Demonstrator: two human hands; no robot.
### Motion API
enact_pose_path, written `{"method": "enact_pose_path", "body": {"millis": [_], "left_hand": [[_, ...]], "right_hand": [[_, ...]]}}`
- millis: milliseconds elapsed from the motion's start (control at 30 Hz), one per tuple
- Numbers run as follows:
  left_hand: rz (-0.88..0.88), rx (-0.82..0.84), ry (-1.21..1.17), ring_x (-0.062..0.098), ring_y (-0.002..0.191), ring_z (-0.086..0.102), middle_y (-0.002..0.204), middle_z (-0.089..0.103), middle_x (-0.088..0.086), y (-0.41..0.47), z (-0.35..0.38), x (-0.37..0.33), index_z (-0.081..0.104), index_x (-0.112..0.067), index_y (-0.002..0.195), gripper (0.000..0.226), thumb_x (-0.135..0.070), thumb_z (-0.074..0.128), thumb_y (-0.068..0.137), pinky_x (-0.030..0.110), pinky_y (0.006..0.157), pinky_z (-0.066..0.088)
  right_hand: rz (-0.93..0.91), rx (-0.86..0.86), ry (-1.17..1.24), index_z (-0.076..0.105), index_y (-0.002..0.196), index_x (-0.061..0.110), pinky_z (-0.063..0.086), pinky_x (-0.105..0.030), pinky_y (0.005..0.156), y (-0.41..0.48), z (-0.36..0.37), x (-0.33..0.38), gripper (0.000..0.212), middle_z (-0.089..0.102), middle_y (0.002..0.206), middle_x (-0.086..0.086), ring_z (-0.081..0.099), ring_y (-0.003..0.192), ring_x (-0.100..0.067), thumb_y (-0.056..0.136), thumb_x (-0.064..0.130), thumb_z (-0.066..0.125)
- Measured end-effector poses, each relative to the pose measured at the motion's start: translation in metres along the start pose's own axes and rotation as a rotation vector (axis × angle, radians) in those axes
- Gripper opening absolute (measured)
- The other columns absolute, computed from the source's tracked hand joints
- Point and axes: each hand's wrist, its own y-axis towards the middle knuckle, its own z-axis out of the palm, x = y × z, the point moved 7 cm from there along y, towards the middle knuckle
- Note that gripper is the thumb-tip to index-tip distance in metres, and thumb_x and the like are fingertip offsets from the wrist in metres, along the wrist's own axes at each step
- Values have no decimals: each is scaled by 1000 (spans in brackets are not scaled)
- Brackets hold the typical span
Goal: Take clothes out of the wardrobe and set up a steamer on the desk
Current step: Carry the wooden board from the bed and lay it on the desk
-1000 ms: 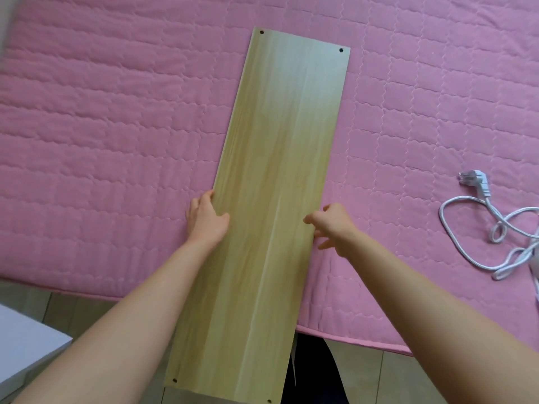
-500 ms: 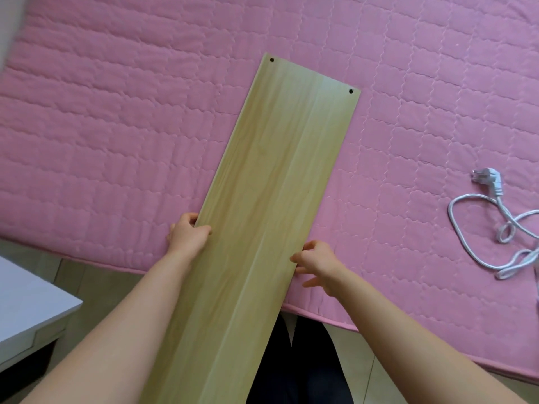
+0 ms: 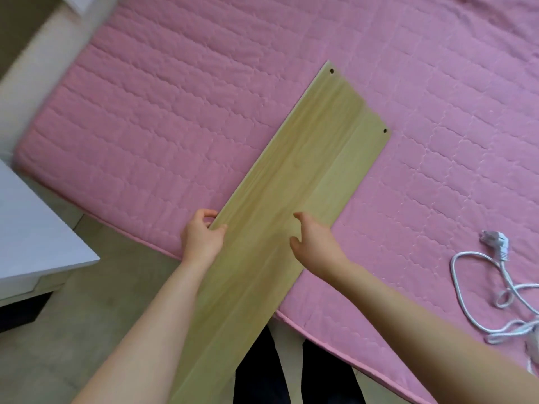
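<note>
Steamer setup, I judge: my left grip (image 3: 202, 240) clamps the board (image 3: 306, 170) by its edge, and my right grip (image 3: 316, 246) lies slack on top. Next: clamp both, lift it off the bed (image 3: 175, 112).

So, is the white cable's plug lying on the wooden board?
No, the plug lies on the pink mattress, apart from the board.

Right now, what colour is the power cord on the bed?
White power cord, clearest in head view.
</note>
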Motion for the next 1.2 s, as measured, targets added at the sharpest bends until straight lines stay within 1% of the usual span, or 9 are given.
{"method": "enact_pose_path", "body": {"millis": [100,200,300,400,533,633,800,967,1200], "left_hand": [[65,-75,-14,27,99,61,104,66,4,-27,-4,-4,63,-24,104,24,-18,70,81,44,88,51],[130,-151,3,29,105,56,103,61,7,-61,-5,-11,67,-18,111,26,-17,67,85,44,95,46],[198,-225,43,29,100,53,97,57,7,-99,-5,-23,68,-14,111,26,-15,66,85,38,90,43],[247,-291,70,27,97,50,92,54,3,-133,0,-29,67,-15,115,29,-14,67,85,39,86,44],[316,-340,45,25,93,49,89,54,4,-175,10,-35,67,-14,115,36,-3,68,82,37,83,44],[367,-275,66,27,95,50,94,56,6,-198,18,-39,65,-11,119,42,4,65,79,37,84,45],[232,-161,175,30,101,56,105,61,6,-220,17,-19,64,-13,115,32,-4,61,85,40,78,47],[152,-103,227,21,104,53,108,57,-3,-233,9,-24,61,-24,120,31,-11,52,92,35,75,43],[214,-253,254,16,93,55,101,61,-10,-277,-33,-33,65,-28,117,27,-23,61,90,31,68,46]], "right_hand": [[-314,-158,-193,34,141,5,34,-34,103,-7,-27,39,53,49,133,-13,41,126,-31,91,4,49],[-633,-312,-432,45,134,-2,32,-42,110,-22,-36,70,59,54,129,-19,42,128,-41,78,-6,60],[-818,-267,-576,46,135,2,34,-51,109,-38,-27,82,56,51,134,-19,35,135,-42,80,-2,57],[-953,-251,-736,51,131,6,32,-54,109,-54,-17,79,45,55,131,-17,36,134,-42,87,9,55],[-1024,-255,-862,56,125,12,28,-58,109,-72,-19,62,41,59,121,-13,45,127,-39,84,11,61],[-1036,-256,-892,60,114,13,33,-57,104,-91,-34,55,35,62,108,-10,55,110,-35,82,3,52],[-962,-207,-1064,59,101,14,35,-61,98,-108,-42,53,33,57,86,-5,54,81,-29,73,-3,54],[-958,-198,-1104,60,96,16,43,-57,91,-120,-48,59,37,56,82,-4,54,77,-29,66,-5,58],[-1068,-207,-975,62,101,23,46,-48,90,-161,-69,83,45,59,89,1,57,81,-26,64,-3,65]]}}
